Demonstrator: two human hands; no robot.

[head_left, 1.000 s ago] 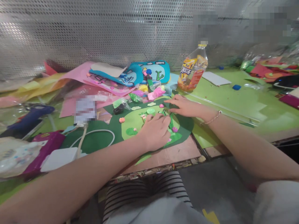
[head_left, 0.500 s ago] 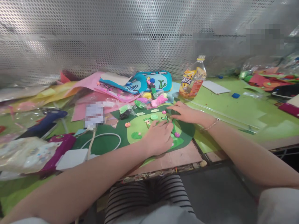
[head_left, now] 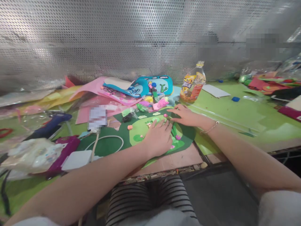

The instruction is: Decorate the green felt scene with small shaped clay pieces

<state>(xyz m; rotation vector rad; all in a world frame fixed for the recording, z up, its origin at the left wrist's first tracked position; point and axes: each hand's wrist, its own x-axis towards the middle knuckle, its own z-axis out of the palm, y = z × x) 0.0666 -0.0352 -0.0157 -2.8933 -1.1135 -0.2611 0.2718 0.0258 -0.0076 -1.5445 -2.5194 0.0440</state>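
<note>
A dark green sheet (head_left: 188, 138) with a light green middle (head_left: 135, 130) lies at the table's front edge, bearing small clay pieces. My left hand (head_left: 158, 138) rests over its middle, fingers spread and pointing away, covering part of the decorations. At the sheet's upper right is my right hand (head_left: 185, 116), its fingers apart and pointing left, near a pink flower (head_left: 165, 115). Another pink flower (head_left: 178, 137) sits right of my left hand, at the end of green stems. An orange flower (head_left: 130, 127) is on the dark border. I see nothing held in either hand.
Behind the sheet are bagged clay (head_left: 161, 103), blue cut-outs (head_left: 168, 84) and a drink bottle (head_left: 192, 84). On the left lie a white charger (head_left: 76, 160) with its cable, a blue glue gun (head_left: 55, 122) and a magenta case (head_left: 62, 153). A white card (head_left: 215, 91) lies right of the bottle.
My left hand has flattened and its fingers have spread further over the clay pieces. The right hand stays nearly in place, fingers still apart. The view has shifted slightly.
</note>
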